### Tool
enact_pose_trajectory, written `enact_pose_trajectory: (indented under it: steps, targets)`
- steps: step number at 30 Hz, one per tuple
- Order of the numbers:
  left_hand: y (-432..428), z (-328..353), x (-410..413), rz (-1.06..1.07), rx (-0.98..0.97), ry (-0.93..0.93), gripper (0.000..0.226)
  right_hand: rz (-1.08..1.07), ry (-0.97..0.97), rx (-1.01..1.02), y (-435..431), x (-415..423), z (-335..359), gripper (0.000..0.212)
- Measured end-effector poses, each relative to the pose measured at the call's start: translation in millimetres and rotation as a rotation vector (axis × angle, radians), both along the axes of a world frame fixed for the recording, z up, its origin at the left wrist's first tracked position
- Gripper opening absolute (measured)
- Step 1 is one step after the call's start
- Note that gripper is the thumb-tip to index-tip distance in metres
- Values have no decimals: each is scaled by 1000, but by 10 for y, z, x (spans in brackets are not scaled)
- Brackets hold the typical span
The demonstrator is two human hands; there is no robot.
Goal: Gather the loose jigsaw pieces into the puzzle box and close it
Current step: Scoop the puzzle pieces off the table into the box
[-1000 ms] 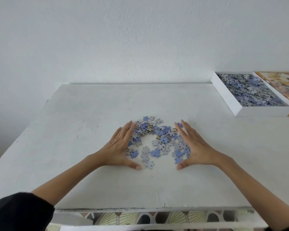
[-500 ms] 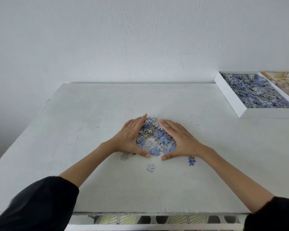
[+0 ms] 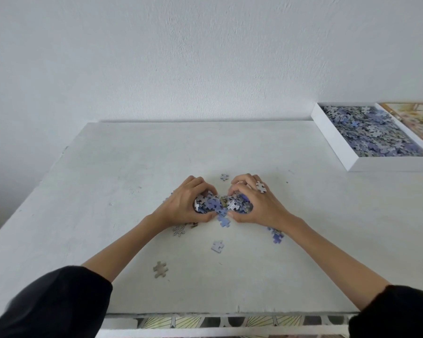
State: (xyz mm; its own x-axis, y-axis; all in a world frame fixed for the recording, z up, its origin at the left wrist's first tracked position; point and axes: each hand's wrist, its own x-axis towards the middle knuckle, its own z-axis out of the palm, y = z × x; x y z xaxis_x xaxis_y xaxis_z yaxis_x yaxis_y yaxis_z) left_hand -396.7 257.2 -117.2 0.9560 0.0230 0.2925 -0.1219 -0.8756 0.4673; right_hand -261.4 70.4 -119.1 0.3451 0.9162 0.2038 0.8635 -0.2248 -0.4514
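Note:
A heap of blue and grey jigsaw pieces [image 3: 217,205] is squeezed between my two hands at the table's middle. My left hand [image 3: 185,203] curls around its left side and my right hand [image 3: 257,203] around its right side, fingers bent over the heap. One piece [image 3: 260,186] lies on the back of my right hand. Stray pieces lie around: one [image 3: 224,177] beyond my hands, one [image 3: 217,246] and a grey one [image 3: 160,269] nearer me, one [image 3: 277,236] by my right wrist. The open white puzzle box [image 3: 386,164], full of pieces, stands at the far right.
The box lid [image 3: 415,118] with a coloured picture lies right of the box, cut by the frame edge. The white table [image 3: 108,179] ends at a wall behind and at a front edge near my sleeves.
My hands have closed in from the sides and now cup the spread pieces into a tight heap. A few pieces slipped out and lie loose around my wrists and nearer me.

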Motion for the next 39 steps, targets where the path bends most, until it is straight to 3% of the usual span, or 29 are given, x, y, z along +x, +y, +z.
enact_pose_trajectory:
  steps: [9, 14, 19, 22, 27, 39]
  targets:
    - [-44, 27, -16, 1, -70, 15, 43, 34, 38, -32, 74, -20, 39, 48]
    - [-86, 79, -42, 17, -109, -19, 49, 41, 38, 66, 124, 5, -18, 49]
    - [-107, 107, -86, 37, -128, -49, 38, -7, 234, 187, 151, 15, 38, 24]
    - [-88, 124, -89, 64, -167, -100, 30, -31, 433, 211, 171, 78, 121, 26]
    - [-81, 151, -43, 127, -250, -157, 19, -29, 581, 263, 180, 126, 267, 23]
    - [-387, 573, 435, 52, -247, -302, 22, 2, 595, 369, -142, 545, 596, 19]
